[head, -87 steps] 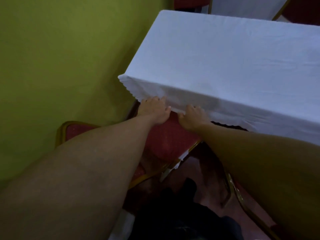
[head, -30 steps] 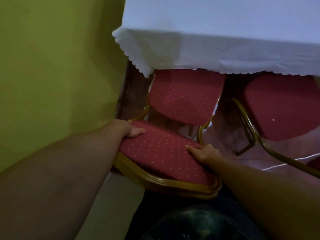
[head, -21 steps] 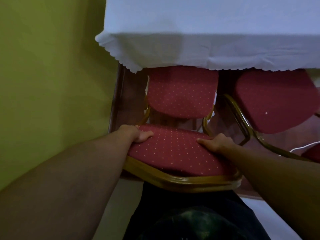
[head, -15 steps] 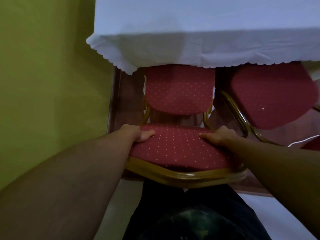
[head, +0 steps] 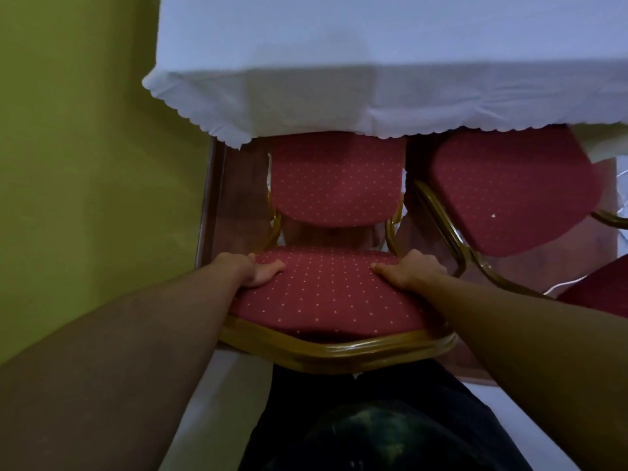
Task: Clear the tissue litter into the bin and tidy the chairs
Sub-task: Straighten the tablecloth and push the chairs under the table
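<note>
A red dotted chair with a gold frame stands in front of me, its backrest (head: 326, 294) nearest and its seat (head: 336, 178) partly under the white tablecloth (head: 339, 107). My left hand (head: 251, 271) grips the backrest's left edge, thumb on the fabric. My right hand (head: 407, 270) grips the right edge the same way. No tissue litter or bin is in view.
A second red chair (head: 509, 192) sits to the right, angled, its seat partly under the tablecloth. A third red cushion edge (head: 598, 294) shows at far right. A yellow-green wall (head: 85, 164) runs close along the left. The floor below is reddish-brown.
My hands left the tablecloth hem and took the chair's backrest. Over the last second the chair turned square to the table and its seat slid further under the cloth.
</note>
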The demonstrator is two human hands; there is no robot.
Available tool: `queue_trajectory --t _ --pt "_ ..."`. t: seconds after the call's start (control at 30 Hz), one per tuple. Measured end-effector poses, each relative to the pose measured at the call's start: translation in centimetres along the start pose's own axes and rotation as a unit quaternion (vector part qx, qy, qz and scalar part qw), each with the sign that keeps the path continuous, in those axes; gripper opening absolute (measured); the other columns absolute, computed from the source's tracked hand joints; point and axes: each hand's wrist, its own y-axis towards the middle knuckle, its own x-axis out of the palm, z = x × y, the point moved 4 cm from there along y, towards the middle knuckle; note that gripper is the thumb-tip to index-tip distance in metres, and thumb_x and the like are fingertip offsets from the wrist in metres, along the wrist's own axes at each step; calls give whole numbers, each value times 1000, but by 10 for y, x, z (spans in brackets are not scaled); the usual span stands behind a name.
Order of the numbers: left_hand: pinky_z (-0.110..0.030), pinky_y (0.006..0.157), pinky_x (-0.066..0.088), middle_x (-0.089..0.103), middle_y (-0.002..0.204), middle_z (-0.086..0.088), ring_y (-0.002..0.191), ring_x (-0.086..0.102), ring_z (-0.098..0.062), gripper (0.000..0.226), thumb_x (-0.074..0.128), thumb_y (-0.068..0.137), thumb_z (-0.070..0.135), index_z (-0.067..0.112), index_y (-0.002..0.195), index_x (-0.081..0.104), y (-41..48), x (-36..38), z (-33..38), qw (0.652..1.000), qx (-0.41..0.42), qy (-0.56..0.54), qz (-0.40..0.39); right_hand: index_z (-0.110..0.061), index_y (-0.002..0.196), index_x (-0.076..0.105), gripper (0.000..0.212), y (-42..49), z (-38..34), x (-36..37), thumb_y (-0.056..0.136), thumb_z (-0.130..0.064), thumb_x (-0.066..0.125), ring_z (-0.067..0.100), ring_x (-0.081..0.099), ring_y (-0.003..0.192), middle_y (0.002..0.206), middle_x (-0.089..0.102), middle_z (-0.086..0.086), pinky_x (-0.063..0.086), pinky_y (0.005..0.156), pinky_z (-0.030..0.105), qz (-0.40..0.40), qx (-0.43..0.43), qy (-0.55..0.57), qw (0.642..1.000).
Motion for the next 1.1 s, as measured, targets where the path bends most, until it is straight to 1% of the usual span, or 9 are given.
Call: queue_trajectory --t 0.13,0.23,0.4,0.5,0.57,0.73,0.87,1.0,1.1 --pt "-49 119 22 8 166 -11 149 18 -37 98 20 84 84 24 159 1 -3 -1 6 1000 -19 -2 23 -12 138 51 82 2 0 -4 83 -73 55 38 59 119 135 57 18 48 95 42 -14 -31 -26 999" --pt "-52 117 26 6 165 -13 148 19 -39 92 26 84 83 35 158 1 -15 -12 15 995 -29 29 89 -12 137 51 75 -1 -7 -10 87 -69 54 38 59 119 136 56 17 49 94 42 -17 -74 -67 995" --pt "-51 109 32 22 160 -14 140 34 -40 80 28 92 73 33 158 11 -49 -21 61 975 55 49 210 -15 125 58 62 -2 -21 -31 89 -66 52 32 62 107 122 61 13 52 87 41 18 -165 -64 984" --pt "-50 106 34 30 156 -15 136 39 -38 76 28 94 69 29 157 15 -68 -25 86 954 99 64 275 -19 126 57 67 -8 -26 -45 85 -71 50 31 62 106 119 64 9 53 87 42 48 -202 -47 977" --pt "-50 107 32 32 155 -16 136 40 -38 76 28 95 68 27 157 16 -79 -29 101 942 122 69 304 -23 125 56 72 -13 -26 -54 80 -78 46 31 63 103 117 64 8 54 89 47 65 -211 -36 975" --pt "-51 110 29 30 157 -17 138 38 -39 76 24 95 69 27 158 15 -101 -46 134 923 163 69 342 -23 131 53 106 -25 -13 -74 60 -95 22 34 62 109 124 64 8 51 93 53 113 -216 5 970" --pt "-51 109 30 31 157 -17 138 38 -38 75 22 96 68 26 158 17 -121 -55 165 912 192 72 354 -21 135 50 115 -32 5 -93 57 -98 14 36 59 114 128 60 12 50 94 56 143 -205 16 968" --pt "-50 107 32 32 156 -16 137 39 -38 74 22 96 67 26 157 19 -144 -62 202 905 218 46 361 -22 143 43 113 -36 27 -115 62 -96 15 37 53 124 138 53 13 46 99 59 164 -193 32 967" --pt "-48 108 32 33 156 -14 137 39 -38 72 23 97 65 26 157 20 -166 -63 232 899 237 45 365 -21 135 49 103 -35 51 -135 68 -93 18 36 55 118 132 57 13 46 98 58 181 -186 42 965"
